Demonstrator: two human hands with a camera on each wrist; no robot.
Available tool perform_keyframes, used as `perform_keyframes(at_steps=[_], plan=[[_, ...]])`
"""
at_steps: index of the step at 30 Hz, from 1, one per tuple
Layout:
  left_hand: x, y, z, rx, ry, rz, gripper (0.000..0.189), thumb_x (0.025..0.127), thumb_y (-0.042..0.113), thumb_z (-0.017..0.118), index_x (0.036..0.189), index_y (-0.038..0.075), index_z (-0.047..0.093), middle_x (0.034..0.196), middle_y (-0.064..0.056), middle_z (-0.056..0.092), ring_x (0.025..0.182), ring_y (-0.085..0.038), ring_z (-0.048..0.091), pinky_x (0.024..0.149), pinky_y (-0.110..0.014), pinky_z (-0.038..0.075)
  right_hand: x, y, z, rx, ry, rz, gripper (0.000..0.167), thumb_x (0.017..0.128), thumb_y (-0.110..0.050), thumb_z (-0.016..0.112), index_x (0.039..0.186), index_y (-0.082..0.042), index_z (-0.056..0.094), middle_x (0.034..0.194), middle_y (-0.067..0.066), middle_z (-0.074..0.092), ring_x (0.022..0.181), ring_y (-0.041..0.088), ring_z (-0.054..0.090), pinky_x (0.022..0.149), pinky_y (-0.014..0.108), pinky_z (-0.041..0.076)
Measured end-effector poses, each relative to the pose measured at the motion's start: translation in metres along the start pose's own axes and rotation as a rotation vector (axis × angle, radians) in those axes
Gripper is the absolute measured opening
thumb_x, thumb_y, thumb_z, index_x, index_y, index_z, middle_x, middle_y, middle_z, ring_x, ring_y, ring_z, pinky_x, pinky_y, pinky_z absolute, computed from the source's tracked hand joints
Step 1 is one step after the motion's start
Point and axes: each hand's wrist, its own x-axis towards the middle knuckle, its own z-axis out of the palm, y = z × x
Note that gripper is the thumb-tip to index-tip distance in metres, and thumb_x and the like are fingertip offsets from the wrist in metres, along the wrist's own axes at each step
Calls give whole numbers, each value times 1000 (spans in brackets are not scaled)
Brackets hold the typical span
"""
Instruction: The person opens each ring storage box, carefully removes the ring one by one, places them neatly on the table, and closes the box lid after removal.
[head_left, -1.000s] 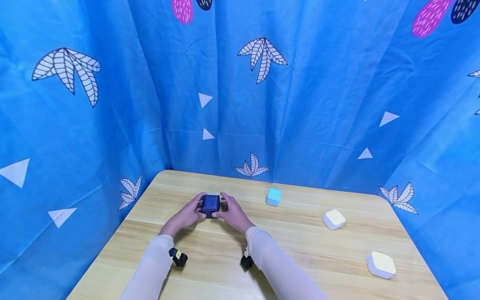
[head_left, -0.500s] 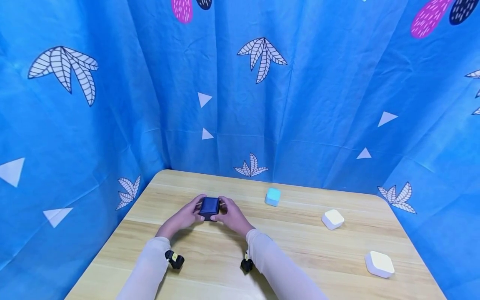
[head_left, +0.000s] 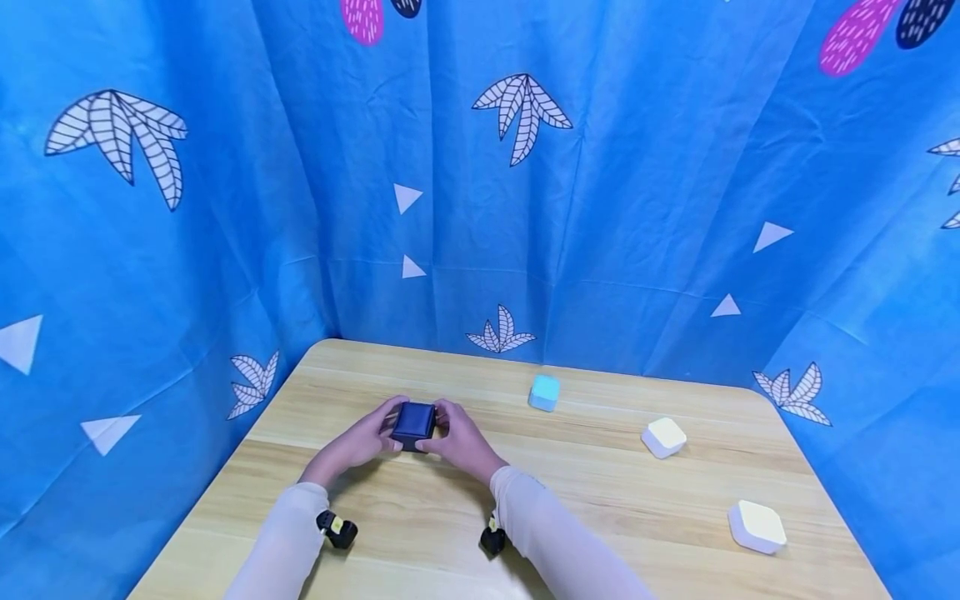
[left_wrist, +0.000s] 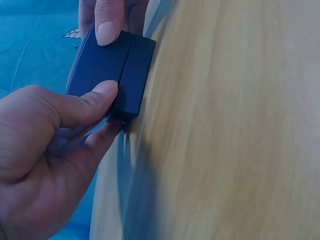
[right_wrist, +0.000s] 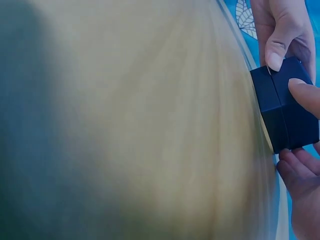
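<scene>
Left hand (head_left: 360, 439) and right hand (head_left: 461, 435) faced each other, fingers part-closed. Beyond them hung a blue curtain (head_left: 637, 167); below spread the wooden surface (head_left: 600, 479). Between them they pinched a dark box (head_left: 414, 422), thumbs on its near face, an opposed grip probably meant for steadiness. Rightward of the right hand sat a white block (head_left: 757, 527), closer another white block (head_left: 663, 437), closest a blue block (head_left: 544, 393), perhaps spread to leave room.

Bright head view, dimmer and blurrier wrist views
</scene>
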Motion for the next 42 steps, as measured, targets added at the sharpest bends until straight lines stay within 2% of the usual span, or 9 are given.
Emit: perform_keyframes(at_steps=[3,12,19,26,32,42], plan=[[-3,-1,0,-21,-6,-8,79,92,-8,61,159,17,26,160,-27,30,145,-46,35,116,-57,34,-3,0,2,-1,1,3,75,81,-31,85,143,-9,49,128,8,59,111,19,61,99,36,53],[-14,-5,-1,-58,-24,1,80,91,-7,61,159,14,24,160,-28,30,145,-47,34,114,-55,38,-10,-7,6,-1,-16,-4,70,81,-30,86,138,-10,51,124,4,60,107,15,60,98,33,53],[-25,-4,-2,-53,-31,19,78,91,-5,63,158,13,27,158,-31,31,144,-49,33,114,-58,37,-16,-12,12,-16,-21,5,69,80,-32,86,135,-9,53,121,4,59,104,13,58,94,32,53],[-32,-8,-1,-80,-24,0,78,92,-3,63,159,17,27,159,-28,32,146,-47,33,115,-56,37,-24,-17,17,-33,-16,6,67,80,-34,86,134,-11,52,122,4,59,107,15,57,97,35,51],[-38,-14,0,-99,-35,0,81,91,-1,66,160,15,25,159,-29,30,146,-48,32,116,-54,35,-29,-19,22,-53,-28,-4,66,80,-35,86,132,-12,53,119,2,59,106,15,57,96,33,51],[-49,-14,0,-129,-26,-25,80,92,0,65,159,19,27,161,-27,28,147,-46,30,118,-57,31,-37,-22,27,-98,-22,1,65,81,-36,85,133,-13,52,120,1,58,107,14,58,98,33,51]])
